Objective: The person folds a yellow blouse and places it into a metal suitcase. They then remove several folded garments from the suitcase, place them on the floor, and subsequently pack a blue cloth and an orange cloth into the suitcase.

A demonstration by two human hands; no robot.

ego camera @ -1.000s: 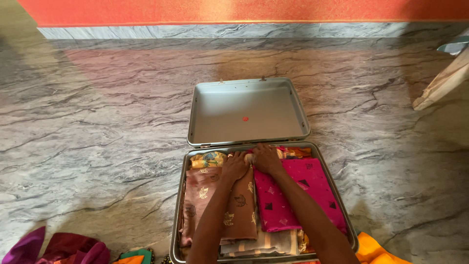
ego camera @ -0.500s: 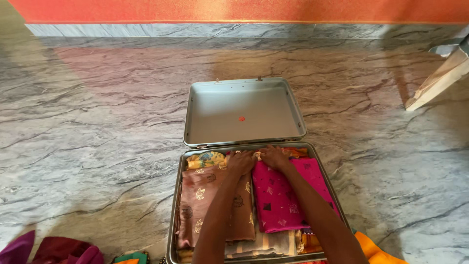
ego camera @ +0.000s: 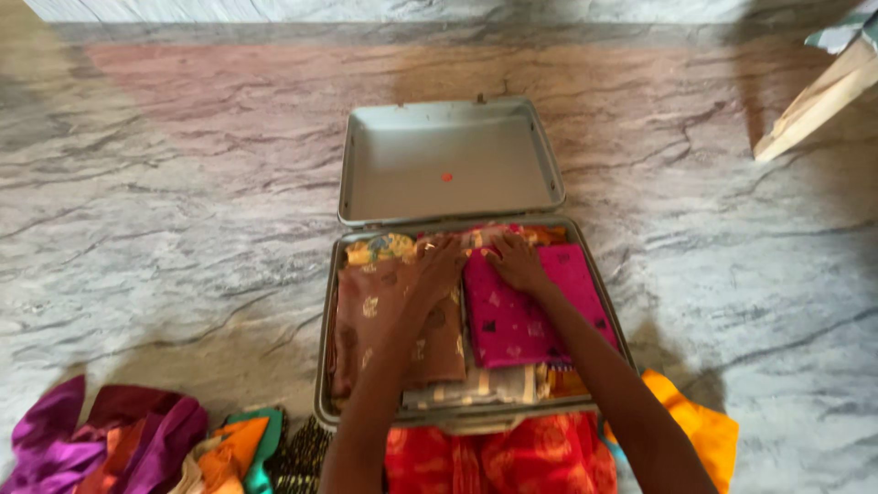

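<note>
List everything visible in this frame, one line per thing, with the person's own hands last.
suitcase: one, grey metal, open on floor, lid laid back.
brown cloth: one, gold motifs, folded, left in case.
pink cloth: one, magenta, folded, right in case.
loose clothes: a pile, purple, maroon, orange, green, on floor at left.
red cloth: one, at case's near edge.
orange cloth: one, floor at right.
left hand: on brown cloth.
right hand: on pink cloth.

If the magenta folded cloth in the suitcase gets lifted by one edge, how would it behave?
The magenta folded cloth would probably droop and unfold, being thin layered fabric. It looks light for its size. Its sheen hints it may slide off the striped cloth beneath.
</note>
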